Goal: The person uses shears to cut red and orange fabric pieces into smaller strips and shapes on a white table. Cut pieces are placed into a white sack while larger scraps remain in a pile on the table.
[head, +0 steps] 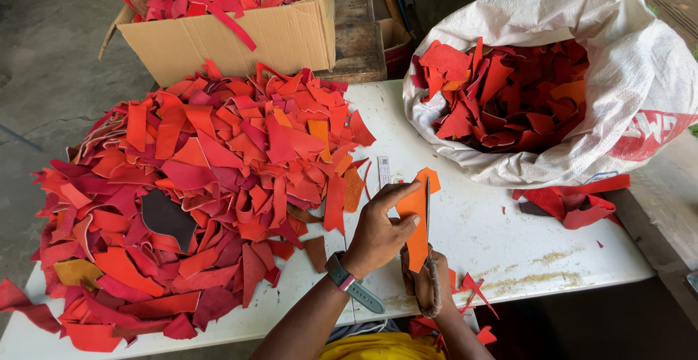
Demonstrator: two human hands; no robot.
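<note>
Both hands grip one orange leather scrap (417, 218): left hand (378, 233) fingers pinch its edge, right hand (425, 280) holds scissors (427, 211) closed. One box (240, 36), one sack (618, 62), one pile (203, 193) on the white surface (509, 236).

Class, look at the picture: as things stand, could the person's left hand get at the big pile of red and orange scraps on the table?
Probably yes. The left hand holds an orange scrap right beside the pile, with only bare table between them.
</note>
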